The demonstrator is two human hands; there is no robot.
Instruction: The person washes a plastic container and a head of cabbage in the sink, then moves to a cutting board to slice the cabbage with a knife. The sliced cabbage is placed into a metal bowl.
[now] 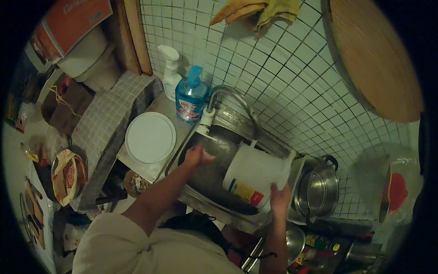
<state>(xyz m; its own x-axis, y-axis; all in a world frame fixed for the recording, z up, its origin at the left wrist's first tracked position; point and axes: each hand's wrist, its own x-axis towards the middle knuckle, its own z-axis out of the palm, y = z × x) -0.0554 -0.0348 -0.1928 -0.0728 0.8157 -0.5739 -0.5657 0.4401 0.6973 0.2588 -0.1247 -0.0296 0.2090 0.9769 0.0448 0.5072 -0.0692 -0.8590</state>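
A white plastic bucket [261, 167] with a yellow-and-red label lies tilted on its side over the metal sink [208, 181]. My right hand [280, 197] grips the bucket by its rim at the right. The curved metal faucet [244, 102] reaches over the bucket, and a short pale stream shows beneath its spout. Above the sink's left part is my left hand [197, 157], below the white faucet handle [207, 120] and apart from the bucket. Its fingers are blurred, so whether it holds something is unclear. A round white lid [150, 137] lies on the counter left of the sink.
A blue pump bottle [191, 96] and a white spray bottle [171, 73] stand behind the lid. Right of the sink sits a metal pot [316, 188]. Cloths [277, 15] and a large round wooden board [376, 58] are at the tiled wall. A tiled ledge [109, 106] rises at left.
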